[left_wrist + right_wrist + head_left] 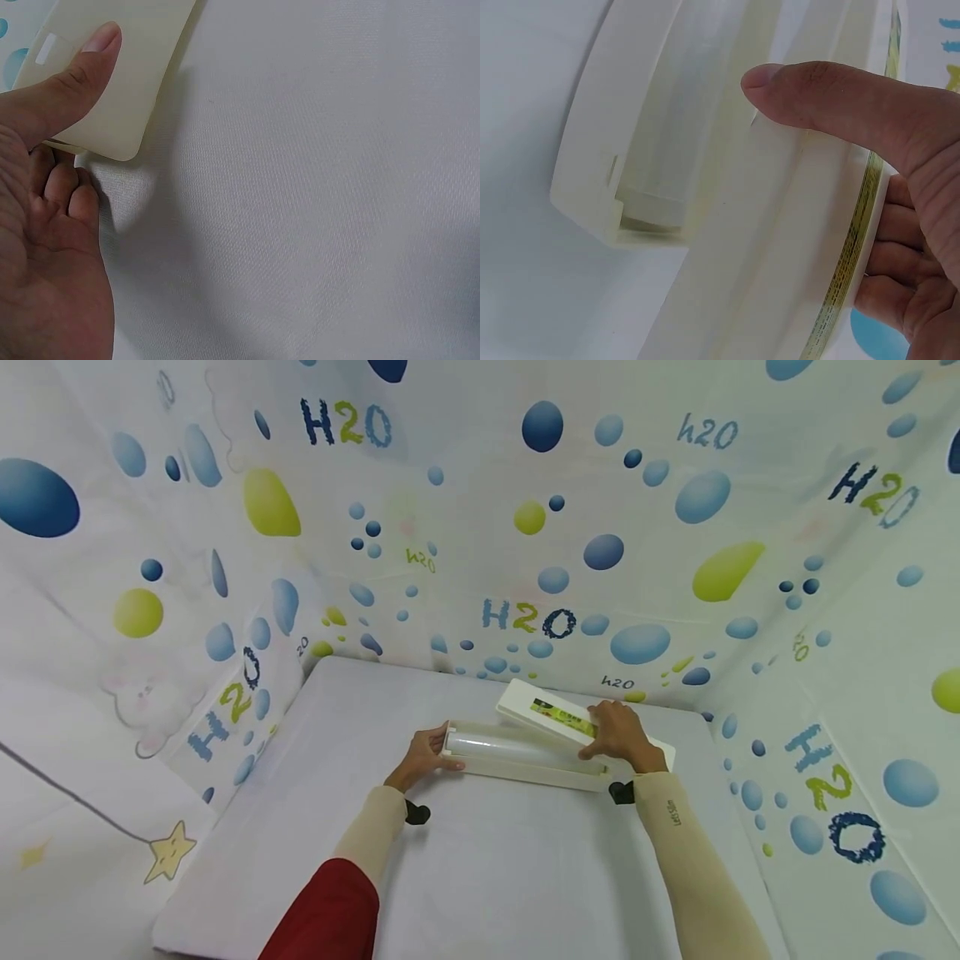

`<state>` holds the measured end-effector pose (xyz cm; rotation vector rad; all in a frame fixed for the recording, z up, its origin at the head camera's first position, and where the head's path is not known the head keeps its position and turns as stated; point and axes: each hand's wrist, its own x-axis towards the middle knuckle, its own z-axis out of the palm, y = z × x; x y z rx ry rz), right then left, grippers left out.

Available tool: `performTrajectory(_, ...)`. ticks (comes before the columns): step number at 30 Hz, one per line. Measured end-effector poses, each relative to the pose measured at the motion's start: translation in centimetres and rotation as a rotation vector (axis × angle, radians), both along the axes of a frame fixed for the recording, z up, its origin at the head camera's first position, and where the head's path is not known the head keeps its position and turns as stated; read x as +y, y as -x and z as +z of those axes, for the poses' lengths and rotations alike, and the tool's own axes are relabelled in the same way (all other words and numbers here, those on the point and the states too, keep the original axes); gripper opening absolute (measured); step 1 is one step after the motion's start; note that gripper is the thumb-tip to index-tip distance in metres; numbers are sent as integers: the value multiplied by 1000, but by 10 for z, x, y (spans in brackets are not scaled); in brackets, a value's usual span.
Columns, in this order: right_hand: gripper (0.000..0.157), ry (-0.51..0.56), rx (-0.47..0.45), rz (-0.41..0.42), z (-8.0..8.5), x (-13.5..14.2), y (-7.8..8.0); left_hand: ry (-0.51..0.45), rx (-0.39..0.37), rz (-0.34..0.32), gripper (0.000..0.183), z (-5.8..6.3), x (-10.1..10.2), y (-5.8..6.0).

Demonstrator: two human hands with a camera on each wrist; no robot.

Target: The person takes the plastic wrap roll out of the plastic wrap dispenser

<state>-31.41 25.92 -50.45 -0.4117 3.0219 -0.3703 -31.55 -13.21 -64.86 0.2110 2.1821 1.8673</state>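
Head view: above the white tabletop (510, 860), contact unclear, the left hand (425, 753) clamps the long cream plastic box (525, 772), fingertips hidden; the right hand (621, 735) grips the long white labelled lid (522, 700), partly hiding the translucent roll (510, 745).

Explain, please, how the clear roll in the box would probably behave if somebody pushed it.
The roll would probably turn easily, since it looks round. Its glossy surface suggests it may feel slippery. Inside the box, though, the long side walls would likely keep it from rolling far.
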Motion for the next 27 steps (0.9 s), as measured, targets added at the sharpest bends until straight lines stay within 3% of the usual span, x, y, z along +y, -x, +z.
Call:
performTrajectory(5, 76, -1, -7, -6, 1, 4, -1, -11, 4, 0, 104, 2, 0, -2)
performTrajectory(16, 85, -8, -20, -43, 1, 11, -4, -42, 3, -9, 105, -1, -3, -1)
performTrajectory(27, 70, 17, -22, -65, 2, 20, -8, -42, 7, -13, 105, -2, 0, 0)
